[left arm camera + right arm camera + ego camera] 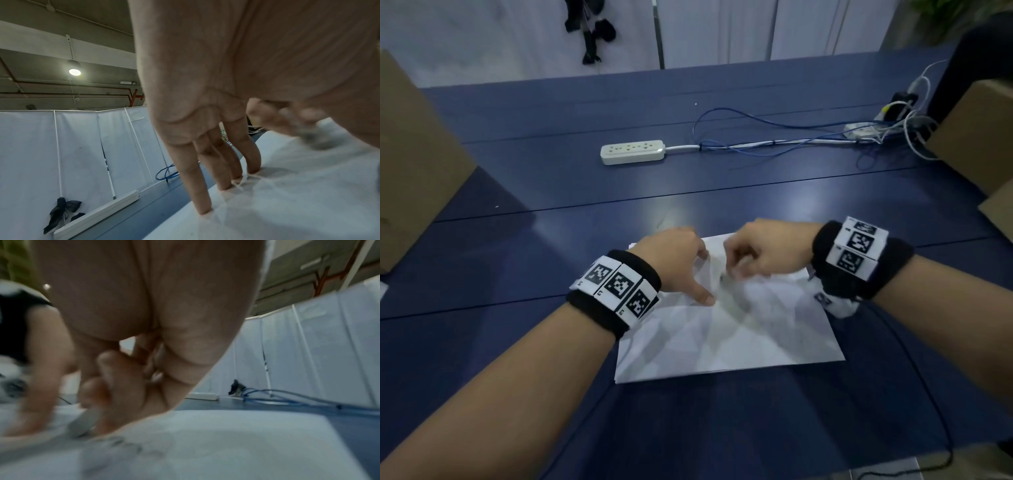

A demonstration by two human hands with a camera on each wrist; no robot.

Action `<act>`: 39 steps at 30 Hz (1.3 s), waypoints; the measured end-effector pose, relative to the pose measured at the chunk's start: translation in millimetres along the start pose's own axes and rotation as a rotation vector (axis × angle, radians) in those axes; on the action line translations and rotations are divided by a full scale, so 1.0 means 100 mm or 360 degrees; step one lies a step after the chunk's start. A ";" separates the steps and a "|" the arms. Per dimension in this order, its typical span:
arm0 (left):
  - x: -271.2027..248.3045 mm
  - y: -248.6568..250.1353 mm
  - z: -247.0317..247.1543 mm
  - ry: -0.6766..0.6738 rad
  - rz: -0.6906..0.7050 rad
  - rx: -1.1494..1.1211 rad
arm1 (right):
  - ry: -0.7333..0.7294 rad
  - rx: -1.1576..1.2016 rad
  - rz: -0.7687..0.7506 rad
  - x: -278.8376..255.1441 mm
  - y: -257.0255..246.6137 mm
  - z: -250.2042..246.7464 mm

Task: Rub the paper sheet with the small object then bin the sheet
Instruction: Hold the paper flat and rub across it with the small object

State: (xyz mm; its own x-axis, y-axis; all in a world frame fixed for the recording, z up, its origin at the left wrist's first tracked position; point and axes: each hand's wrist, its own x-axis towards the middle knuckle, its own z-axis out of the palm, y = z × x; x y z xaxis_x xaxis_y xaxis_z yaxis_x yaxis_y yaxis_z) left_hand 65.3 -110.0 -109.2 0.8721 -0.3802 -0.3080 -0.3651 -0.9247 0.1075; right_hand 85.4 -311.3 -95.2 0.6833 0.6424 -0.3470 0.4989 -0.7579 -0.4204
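- under both hands, the paper sheet (729,329) is lying flat on the blue table (517,260), creased and greyed around the middle, its near edge reaching back toward the forearms.
- the left hand (674,260) is spreading straight fingers (203,191) down onto the sheet's far left part; the fingertips are pressing into the paper and raising small wrinkles, most likely to pin it so it does not slide.
- the right hand (763,253) is curling its fingers around a small grey object (82,425), probably an eraser, whose tip is touching the paper just beside the left thumb.
- the right hand and the object are blurring in every view, so i judge that the rubbing step is in hand; the exact shape of the object cannot be told.
- beyond the fingertips, a white power strip (632,151) and loose blue cables (756,137) are sitting well apart from the sheet.
- out past each wrist, cardboard boxes (414,161) are standing at the table's sides.
- no bin is showing in any view, so the binning step is not yet begun.
- one risk, as i judge it: hard strokes near the pinned wrinkles could be tearing or bunching the thin sheet.
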 end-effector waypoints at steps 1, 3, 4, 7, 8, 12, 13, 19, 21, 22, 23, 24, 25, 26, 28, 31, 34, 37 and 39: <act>0.01 0.00 0.00 0.0002 0.0006 0.0015 | -0.0139 0.0040 -0.0031 -0.04 -0.04 0.05; 0.01 -0.01 0.00 0.0005 0.0010 0.0025 | -0.0184 -0.0020 -0.0058 -0.02 -0.07 0.04; 0.02 0.00 -0.01 0.0000 0.0004 0.0014 | -0.0074 -0.0094 -0.0040 0.04 -0.05 -0.01; 0.01 0.01 -0.02 -0.0031 -0.0004 0.0002 | 0.0305 -0.0217 0.0114 0.18 0.03 -0.16; 0.00 0.02 -0.02 -0.0032 -0.0003 0.0005 | 0.0325 -0.0199 0.0118 0.19 0.04 -0.15; -0.01 0.01 0.00 -0.0017 0.0022 0.0011 | -0.0144 0.0004 -0.0057 0.05 -0.04 0.01; -0.01 0.00 0.00 -0.0015 0.0026 0.0010 | -0.0215 0.0002 -0.0077 0.05 -0.06 0.03; -0.02 0.01 -0.01 -0.0046 0.0037 0.0012 | 0.0307 -0.0184 0.0111 0.24 0.10 -0.19; -0.02 0.01 -0.02 -0.0048 0.0022 0.0007 | 0.0168 -0.0099 0.0050 0.17 0.10 -0.13; -0.02 0.01 -0.02 -0.0045 0.0020 0.0007 | 0.0008 -0.0035 0.0002 0.11 0.07 -0.07; -0.02 0.01 -0.02 -0.0041 0.0021 0.0010 | -0.0163 0.0027 -0.0035 0.06 0.03 -0.02; -0.02 0.02 -0.02 -0.0040 0.0023 0.0012 | -0.0286 0.0068 -0.0057 0.04 0.01 0.01; -0.02 0.02 -0.01 -0.0039 0.0023 0.0006 | -0.0318 0.0062 -0.0062 0.03 0.00 0.02; -0.02 0.02 -0.01 -0.0034 0.0023 0.0003 | -0.0255 0.0006 -0.0051 0.07 0.01 -0.02; -0.03 0.02 -0.02 -0.0034 0.0026 0.0004 | 0.0038 -0.0125 0.0035 0.17 0.08 -0.13; -0.04 0.03 -0.03 -0.0037 0.0033 0.0005 | 0.0278 -0.0173 0.0088 0.19 0.16 -0.17; -0.04 0.03 -0.02 -0.0029 0.0022 0.0018 | -0.0092 -0.0022 -0.0043 0.05 0.11 -0.05; -0.04 0.04 -0.03 -0.0039 0.0019 0.0042 | -0.0240 -0.0037 -0.0070 0.01 0.05 -0.03; -0.04 0.05 -0.05 -0.0038 0.0023 0.0031 | 0.0024 -0.0149 0.0010 0.12 0.10 -0.11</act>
State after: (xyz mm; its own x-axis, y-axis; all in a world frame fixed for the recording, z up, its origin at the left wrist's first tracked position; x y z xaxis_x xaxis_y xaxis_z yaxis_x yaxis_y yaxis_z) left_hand 61.4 -113.3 -102.8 0.8589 -0.3928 -0.3288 -0.3841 -0.9185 0.0940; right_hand 104.1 -312.6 -94.5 0.6942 0.6362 -0.3366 0.5417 -0.7697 -0.3377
